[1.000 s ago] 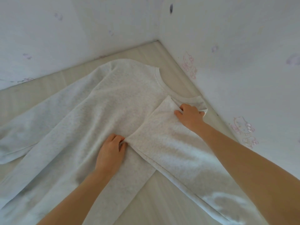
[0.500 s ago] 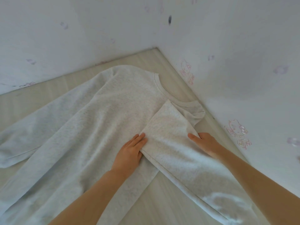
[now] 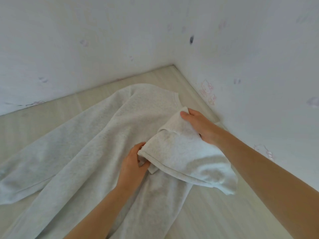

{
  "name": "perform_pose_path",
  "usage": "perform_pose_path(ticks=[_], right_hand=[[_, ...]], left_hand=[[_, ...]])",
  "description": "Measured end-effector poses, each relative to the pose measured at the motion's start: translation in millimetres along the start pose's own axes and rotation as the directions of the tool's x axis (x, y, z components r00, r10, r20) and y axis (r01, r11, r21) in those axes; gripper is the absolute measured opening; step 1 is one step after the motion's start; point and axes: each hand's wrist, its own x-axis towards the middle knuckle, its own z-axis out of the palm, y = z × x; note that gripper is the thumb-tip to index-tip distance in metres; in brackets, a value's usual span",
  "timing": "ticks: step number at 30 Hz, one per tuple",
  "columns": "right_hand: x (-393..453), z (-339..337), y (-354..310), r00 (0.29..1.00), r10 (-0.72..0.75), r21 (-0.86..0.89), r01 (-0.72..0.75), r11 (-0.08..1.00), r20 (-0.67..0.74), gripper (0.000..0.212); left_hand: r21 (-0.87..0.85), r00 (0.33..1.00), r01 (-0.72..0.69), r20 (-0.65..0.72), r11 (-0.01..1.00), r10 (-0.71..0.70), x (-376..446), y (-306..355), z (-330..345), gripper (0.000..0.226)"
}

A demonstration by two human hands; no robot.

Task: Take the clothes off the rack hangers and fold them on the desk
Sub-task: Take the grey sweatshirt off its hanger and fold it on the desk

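Lifted off the sweatshirt [image 3: 107, 135] now, its right sleeve [image 3: 183, 152] is pinched by both left hand [image 3: 133, 164] and right hand [image 3: 200, 125], mid-fold; next, lay it flat across the body.

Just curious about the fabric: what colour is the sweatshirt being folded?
The sweatshirt is a pale heather grey, almost white, plain with no print; the head view shows it.

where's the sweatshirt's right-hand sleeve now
In the head view the sleeve is right of centre, lifted over the sweatshirt, between the left hand and right hand.
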Motion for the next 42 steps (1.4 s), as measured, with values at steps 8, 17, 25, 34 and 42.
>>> perform_pose_path(ticks=[8, 17, 25, 34, 42], right_hand=[[83, 35, -3, 0.987, -0.034, -0.404, -0.034, 0.914, -0.160, 0.028], [101, 34, 34, 0.945, -0.030, -0.524, -0.154, 0.838, -0.325, 0.024], [35, -21, 67, 0.880, -0.268, -0.600, -0.023, 0.800, -0.391, 0.025], [-52, -48, 148, 0.904, -0.115, -0.763, -0.272, 0.586, -0.411, 0.041], [-101, -65, 129, 0.953, 0.179, -0.139, -0.218, 0.966, -0.244, 0.026]], left_hand=[[-0.252, 0.946, 0.287, -0.076, 0.924, -0.315, 38, -20, -30, 0.017], [0.121, 0.990, 0.131, -0.071, 0.984, -0.123, 44, -30, -39, 0.024], [0.777, 0.918, -0.364, 0.207, 0.514, 0.339, 20, -31, -13, 0.083], [0.713, 0.821, -0.533, 0.567, 0.456, 0.072, 6, -23, 36, 0.076], [0.703, 0.893, -0.416, 0.435, 0.577, 0.114, 3, 7, 51, 0.074]])
